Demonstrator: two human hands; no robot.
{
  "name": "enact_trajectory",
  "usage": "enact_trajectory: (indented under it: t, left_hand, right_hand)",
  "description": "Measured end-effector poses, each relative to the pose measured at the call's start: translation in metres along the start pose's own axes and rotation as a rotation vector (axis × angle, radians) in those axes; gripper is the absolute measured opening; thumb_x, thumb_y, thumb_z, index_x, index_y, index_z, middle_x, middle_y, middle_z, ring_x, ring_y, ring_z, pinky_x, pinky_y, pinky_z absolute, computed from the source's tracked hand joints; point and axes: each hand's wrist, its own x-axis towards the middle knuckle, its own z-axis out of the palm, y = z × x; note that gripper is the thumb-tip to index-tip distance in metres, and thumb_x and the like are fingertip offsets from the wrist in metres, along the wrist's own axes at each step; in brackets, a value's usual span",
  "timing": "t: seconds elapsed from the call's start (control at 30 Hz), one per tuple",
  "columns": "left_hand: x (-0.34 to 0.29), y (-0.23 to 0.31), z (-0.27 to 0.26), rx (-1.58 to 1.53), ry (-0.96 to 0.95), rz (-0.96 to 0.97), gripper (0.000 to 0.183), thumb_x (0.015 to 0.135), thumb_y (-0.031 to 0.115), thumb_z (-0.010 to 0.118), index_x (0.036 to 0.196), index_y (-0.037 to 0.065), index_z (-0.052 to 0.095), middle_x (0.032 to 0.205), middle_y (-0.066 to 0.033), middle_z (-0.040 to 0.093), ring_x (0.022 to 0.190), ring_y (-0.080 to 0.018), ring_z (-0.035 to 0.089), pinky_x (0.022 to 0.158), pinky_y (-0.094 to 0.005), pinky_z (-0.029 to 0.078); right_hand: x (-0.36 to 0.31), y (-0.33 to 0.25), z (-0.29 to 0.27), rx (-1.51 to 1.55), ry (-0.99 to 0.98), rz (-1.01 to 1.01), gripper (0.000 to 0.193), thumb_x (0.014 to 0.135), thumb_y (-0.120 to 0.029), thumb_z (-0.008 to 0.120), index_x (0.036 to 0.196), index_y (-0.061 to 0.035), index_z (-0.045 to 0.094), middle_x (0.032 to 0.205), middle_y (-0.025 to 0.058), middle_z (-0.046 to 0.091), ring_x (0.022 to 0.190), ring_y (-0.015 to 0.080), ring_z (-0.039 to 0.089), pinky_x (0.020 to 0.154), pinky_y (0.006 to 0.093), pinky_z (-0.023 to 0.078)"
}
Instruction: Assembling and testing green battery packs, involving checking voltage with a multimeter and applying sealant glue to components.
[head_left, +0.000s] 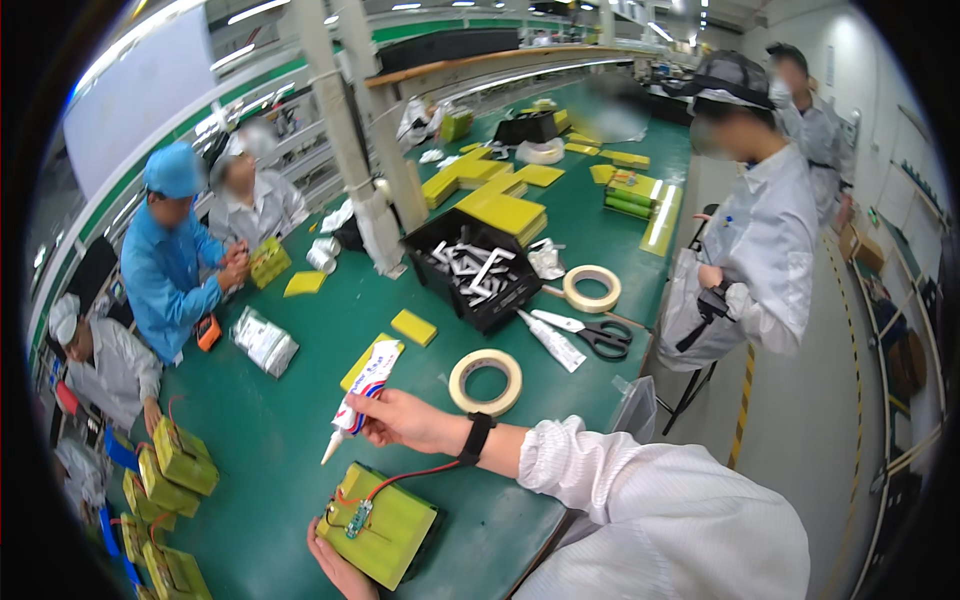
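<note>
My right hand (402,418) grips a white glue tube (376,376) with red and blue markings. Its pointed nozzle slants down to the left, above and apart from a yellow-green wrapped battery pack (400,540). That pack lies on the green table (270,430) at the near edge, with a small green circuit board (358,519) and red wires on its upper face. My left hand (342,572) holds the pack by its left side, fingers curled along the edge. A red wire runs from the board and passes up near my right wrist.
Tape rolls (486,382), scissors (605,338), another white tube (556,342) and a black bin (475,270) of white-and-grey strips lie beyond my right hand. Several wired packs (185,455) stand at left. Yellow boards (500,212) are stacked farther back. Co-workers stand left and right.
</note>
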Motion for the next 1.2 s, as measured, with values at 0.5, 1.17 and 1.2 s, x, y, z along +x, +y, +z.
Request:
enact_trajectory:
  t: [0.5,1.17,1.2]
  left_hand:
    - [0.003,0.013,0.006,0.190,0.030,0.038,0.039,0.102,0.026,0.032,0.131,0.002,0.043,0.121,-0.0129,0.050,0.110,-0.0194,0.047,0.098,-0.0296,0.034]
    - [0.004,-0.004,0.001,0.203,0.037,0.063,0.036,0.100,0.022,0.037,0.129,0.003,0.045,0.115,-0.0154,0.051,0.105,-0.0257,0.048,0.095,-0.0336,0.036]
    - [0.004,-0.005,0.001,0.212,0.042,0.069,0.036,0.100,0.022,0.036,0.129,0.003,0.045,0.114,-0.0152,0.051,0.105,-0.0255,0.048,0.095,-0.0336,0.037]
  right_hand:
    - [-0.016,0.015,0.012,-0.404,0.143,-0.168,0.030,0.096,-0.030,0.054,0.088,-0.0009,0.060,0.075,0.0028,0.061,0.061,0.0073,0.051,0.056,0.0214,0.041]
    - [-0.030,0.022,0.024,-0.813,0.095,-0.349,0.019,0.091,-0.016,0.061,0.091,0.0028,0.065,0.083,0.0073,0.068,0.075,0.0119,0.063,0.068,0.0239,0.047]
    - [-0.029,0.022,0.024,-0.811,0.105,-0.357,0.019,0.091,-0.016,0.062,0.090,0.0029,0.065,0.083,0.0075,0.068,0.074,0.0120,0.063,0.067,0.0238,0.047]
